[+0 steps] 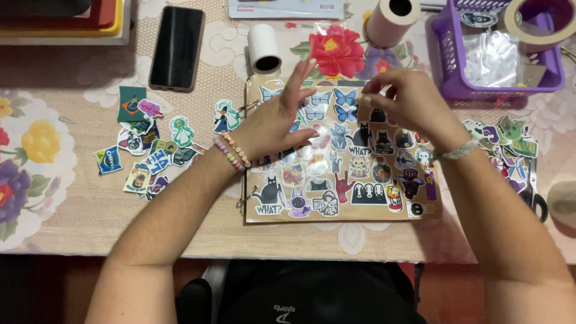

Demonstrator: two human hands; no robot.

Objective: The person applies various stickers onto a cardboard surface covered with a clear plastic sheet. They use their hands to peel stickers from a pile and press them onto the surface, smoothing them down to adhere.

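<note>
A brown ring-bound page [366, 213] lies in the middle of the table, covered with several stickers of cats, butterflies and ghosts. My left hand [277, 120] hovers over its upper left part with fingers spread and holds nothing I can see. My right hand [403, 101] is over the upper middle of the page, fingertips pinched together near the blue butterfly stickers [345, 105]; whether a small sticker is between them I cannot tell. Beaded bracelets sit on my left wrist, a woven band on my right.
Loose stickers [147, 150] lie left of the page, more stickers [507, 141] right. A black phone [177, 47], a white roll [264, 48], a red paper flower [336, 51], a pink roll [393, 21] and a purple basket [444, 66] stand behind. Scissors [534, 201] lie far right.
</note>
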